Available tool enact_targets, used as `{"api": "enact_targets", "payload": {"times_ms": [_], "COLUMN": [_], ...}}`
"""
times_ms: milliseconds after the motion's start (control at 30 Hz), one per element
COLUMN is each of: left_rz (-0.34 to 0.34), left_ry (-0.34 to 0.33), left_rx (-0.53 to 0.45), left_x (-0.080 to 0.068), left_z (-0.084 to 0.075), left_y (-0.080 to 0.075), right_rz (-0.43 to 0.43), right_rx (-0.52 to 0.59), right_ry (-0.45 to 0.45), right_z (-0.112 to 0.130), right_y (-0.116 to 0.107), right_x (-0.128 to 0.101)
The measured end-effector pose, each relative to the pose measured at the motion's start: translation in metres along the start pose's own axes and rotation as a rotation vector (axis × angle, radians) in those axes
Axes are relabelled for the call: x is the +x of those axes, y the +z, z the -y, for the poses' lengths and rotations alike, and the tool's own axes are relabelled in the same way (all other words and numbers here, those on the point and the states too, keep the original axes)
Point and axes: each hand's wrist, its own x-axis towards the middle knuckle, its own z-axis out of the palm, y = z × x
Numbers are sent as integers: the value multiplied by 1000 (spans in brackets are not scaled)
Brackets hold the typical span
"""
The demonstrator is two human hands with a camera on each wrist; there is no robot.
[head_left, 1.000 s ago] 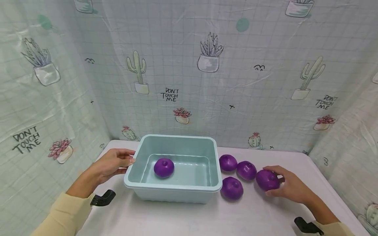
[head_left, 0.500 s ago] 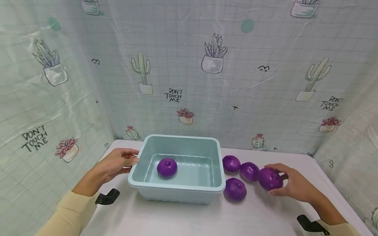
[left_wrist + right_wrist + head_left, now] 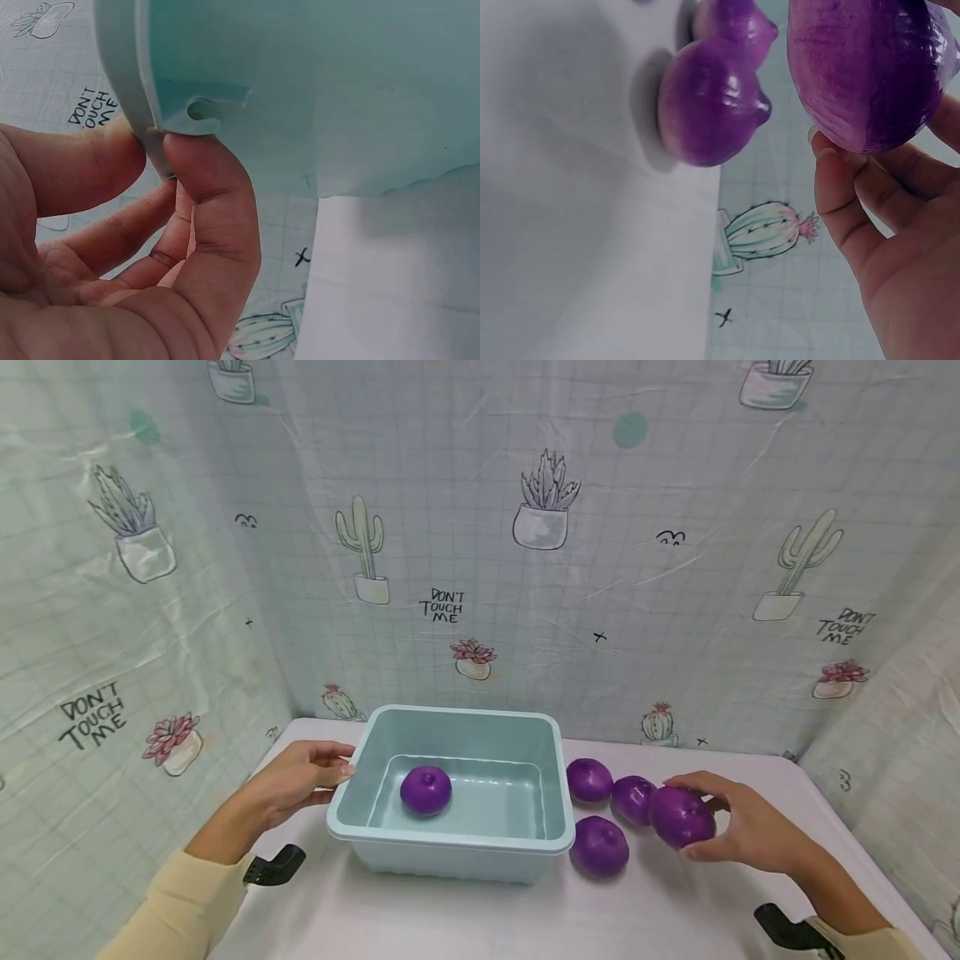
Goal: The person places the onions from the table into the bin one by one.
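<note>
A pale blue-green plastic basin [image 3: 450, 860] stands on the table, with one purple onion [image 3: 425, 791] inside on its floor. My left hand [image 3: 300, 777] pinches the basin's left rim [image 3: 124, 67] between thumb and curled fingers. At the right, my right hand [image 3: 738, 827] grips another glossy purple onion [image 3: 681, 817] from its right side, thumb in front and fingers behind. In the right wrist view the held onion [image 3: 866, 75] shows clear of the table, and its upper part is cut off by the frame.
Three more purple onions lie beside the basin's right wall: a back one [image 3: 589, 780], a middle one [image 3: 633, 799] partly behind the held onion, and a front one [image 3: 600, 847]. The white table [image 3: 420, 922] ends at a cactus-printed curtain [image 3: 480, 543] behind and at both sides.
The held onion has risen slightly and shifted left towards the middle onion, overlapping it more in the head view. My left hand keeps its hold on the rim. The head view has turned slightly left.
</note>
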Motion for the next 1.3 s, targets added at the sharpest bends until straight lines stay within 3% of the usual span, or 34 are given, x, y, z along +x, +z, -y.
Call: {"api": "enact_targets", "payload": {"times_ms": [533, 1300], "left_rz": [-16, -51], "left_ry": [9, -1], "left_rx": [-11, -4], "left_x": [-4, 0], "left_z": [5, 0], "left_y": [-2, 2], "right_rz": [25, 65], "right_rx": [-12, -25], "right_ry": [-78, -84], "right_z": [25, 50], "right_y": [-6, -3], "right_x": [19, 36]}}
